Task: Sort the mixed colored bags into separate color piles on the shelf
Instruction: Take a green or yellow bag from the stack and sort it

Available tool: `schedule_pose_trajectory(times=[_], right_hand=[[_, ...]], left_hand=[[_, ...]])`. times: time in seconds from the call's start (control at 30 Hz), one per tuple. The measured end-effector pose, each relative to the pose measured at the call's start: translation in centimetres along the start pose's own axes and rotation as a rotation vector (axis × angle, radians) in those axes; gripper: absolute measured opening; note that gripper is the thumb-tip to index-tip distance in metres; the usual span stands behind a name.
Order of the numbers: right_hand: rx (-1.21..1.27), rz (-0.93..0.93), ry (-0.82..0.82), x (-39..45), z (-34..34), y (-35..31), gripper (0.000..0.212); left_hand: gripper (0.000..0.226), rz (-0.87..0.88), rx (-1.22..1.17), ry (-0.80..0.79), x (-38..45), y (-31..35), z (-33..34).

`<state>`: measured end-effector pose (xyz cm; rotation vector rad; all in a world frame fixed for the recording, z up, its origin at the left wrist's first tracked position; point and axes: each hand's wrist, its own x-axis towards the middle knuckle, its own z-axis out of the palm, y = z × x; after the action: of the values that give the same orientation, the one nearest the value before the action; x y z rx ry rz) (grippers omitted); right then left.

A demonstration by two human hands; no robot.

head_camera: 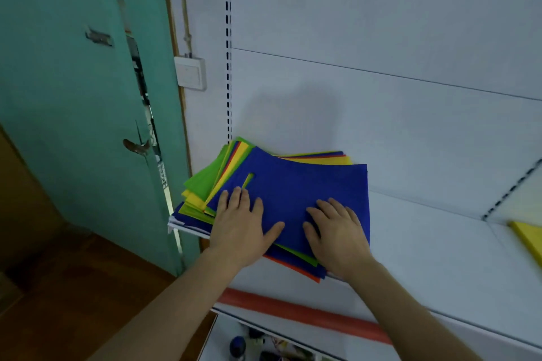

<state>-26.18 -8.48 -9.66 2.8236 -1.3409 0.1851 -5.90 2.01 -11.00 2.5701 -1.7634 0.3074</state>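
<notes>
- Head view: the mixed stack of bags (205, 184) lies at the left end of the white shelf (425, 243), with a blue bag (299, 193) on top, its long side running left to right and its handle slot toward the left.
- The left hand (240, 228) and the right hand (337, 234) both rest flat on the blue bag, fingers straight and gripping nothing; the left is nearer the slot.
- A yellow bag (528, 234) lies well apart at the right edge, so the sorting looks barely begun.

Shop: white slotted retail shelving (410, 243), red price strip (305, 315).
</notes>
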Motion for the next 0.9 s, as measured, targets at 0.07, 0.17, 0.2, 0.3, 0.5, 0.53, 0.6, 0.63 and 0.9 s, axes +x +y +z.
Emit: schedule_pose_trajectory(times=[0.07, 0.17, 0.2, 0.3, 0.5, 0.53, 0.6, 0.63, 0.9], right_hand=[[-0.028, 0.161, 0.054, -0.7, -0.2, 1.1, 0.057], [-0.008, 0.403, 0.073, -1.6, -0.7, 3.2, 0.060], [0.044, 0.459, 0.043, -1.7, -0.8, 3.7, 0.059], [0.313, 0.534, 0.030, -1.9, -1.1, 4.3, 0.055], [0.572, 0.542, 0.282, -2.4, -2.2, 4.9, 0.051], [0.582, 0.552, 0.291, -2.5, -2.2, 4.9, 0.041], [0.572, 0.564, 0.301, -2.9, -1.9, 4.9, 0.018], [0.560, 0.570, 0.290, -3.0, -1.8, 4.8, 0.011], [0.471, 0.613, 0.238, -3.0, -1.9, 3.7, 0.010]], left_hand=[[0.100, 0.022, 0.007, 0.003, 0.1, 0.3, 0.2], [0.088, 0.038, -0.028, -0.005, 0.0, 0.9, 0.1], [0.083, 0.044, -0.048, -0.008, -0.1, 1.1, 0.1], [0.075, 0.062, -0.082, 0.003, -0.3, 1.3, -0.1], [0.100, -0.078, -0.072, 0.026, -0.1, 0.3, -1.4], [0.105, -0.099, -0.050, 0.013, -0.2, 0.0, -1.4], [0.110, -0.103, 0.026, -0.012, -0.4, -0.2, -1.3], [0.110, -0.093, 0.056, -0.022, -0.6, -0.2, -1.3], [0.097, 0.012, 0.008, -0.009, -0.5, 0.4, -1.0]])
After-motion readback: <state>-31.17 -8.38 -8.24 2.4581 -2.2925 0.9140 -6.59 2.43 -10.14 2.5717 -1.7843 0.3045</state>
